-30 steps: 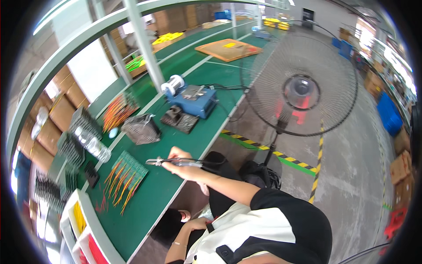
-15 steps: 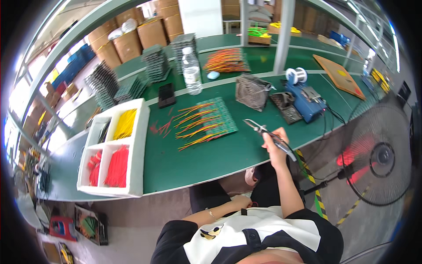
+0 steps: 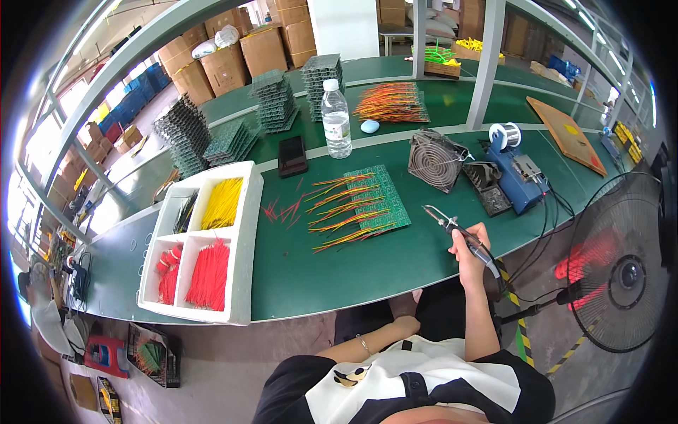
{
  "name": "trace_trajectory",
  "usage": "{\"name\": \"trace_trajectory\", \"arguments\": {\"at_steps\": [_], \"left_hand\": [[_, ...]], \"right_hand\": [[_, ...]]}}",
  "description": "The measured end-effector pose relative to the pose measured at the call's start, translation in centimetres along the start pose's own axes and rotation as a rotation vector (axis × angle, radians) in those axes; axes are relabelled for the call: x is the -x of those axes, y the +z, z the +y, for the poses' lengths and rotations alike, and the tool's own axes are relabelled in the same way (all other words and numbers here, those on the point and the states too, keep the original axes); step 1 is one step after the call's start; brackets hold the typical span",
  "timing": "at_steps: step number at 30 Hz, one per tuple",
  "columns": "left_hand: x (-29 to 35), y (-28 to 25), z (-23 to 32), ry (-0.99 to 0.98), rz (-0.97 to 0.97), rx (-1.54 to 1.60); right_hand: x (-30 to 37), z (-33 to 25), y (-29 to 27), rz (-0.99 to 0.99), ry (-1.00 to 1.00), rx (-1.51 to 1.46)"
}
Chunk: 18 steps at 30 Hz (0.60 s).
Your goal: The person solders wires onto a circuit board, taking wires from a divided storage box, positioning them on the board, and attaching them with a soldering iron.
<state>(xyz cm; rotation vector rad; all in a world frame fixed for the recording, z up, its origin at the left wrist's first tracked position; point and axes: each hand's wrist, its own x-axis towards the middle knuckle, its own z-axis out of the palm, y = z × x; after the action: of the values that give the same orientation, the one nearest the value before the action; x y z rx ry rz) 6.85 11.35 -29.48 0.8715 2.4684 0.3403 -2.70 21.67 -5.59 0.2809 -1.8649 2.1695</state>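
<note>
My right hand point(image 3: 470, 249) grips a soldering iron point(image 3: 486, 257) with a metal guide at its tip, held over the front right of the green table. The tip points up and left, apart from the circuit board panel point(image 3: 395, 205). Red and yellow wires point(image 3: 337, 209) stick out in several rows from that panel's left side. My left hand point(image 3: 404, 327) rests low in my lap, below the table edge; its fingers cannot be made out. Loose red wires point(image 3: 285, 212) lie left of the panel. A white foam box point(image 3: 244, 233) holds red, yellow and black wires in compartments.
Behind the panel stand a water bottle point(image 3: 337, 134), a black phone-like slab point(image 3: 292, 157) and stacks of boards point(image 3: 274, 102). A small fan point(image 3: 433, 161), a blue soldering machine point(image 3: 518, 182) and a solder spool point(image 3: 505, 134) stand at right. A floor fan point(image 3: 625, 272) is beside me.
The whole view has shifted, so the table and things sit farther right in the picture. My right hand still holds the soldering iron, and my left hand stays in my lap.
</note>
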Motion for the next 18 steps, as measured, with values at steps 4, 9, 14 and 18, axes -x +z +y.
{"name": "trace_trajectory", "arguments": {"at_steps": [4, 9, 14, 18], "left_hand": [[1.2, -1.1, -1.4, 0.013, 0.002, 0.411], [2.2, -1.0, -2.4, -0.099, 0.282, 0.352], [2.5, 1.7, -4.7, -0.325, 0.692, -0.157], [7.6, -6.2, -2.8, -0.312, 0.449, 0.263]], "right_hand": [[-0.1, -0.2, -0.2, 0.006, 0.008, 0.044], [0.1, -0.2, -0.2, -0.053, 0.06, 0.018], [0.0, -0.3, 0.0, -0.062, 0.068, 0.014], [-0.2, -0.4, -0.5, -0.008, 0.09, -0.07]]}}
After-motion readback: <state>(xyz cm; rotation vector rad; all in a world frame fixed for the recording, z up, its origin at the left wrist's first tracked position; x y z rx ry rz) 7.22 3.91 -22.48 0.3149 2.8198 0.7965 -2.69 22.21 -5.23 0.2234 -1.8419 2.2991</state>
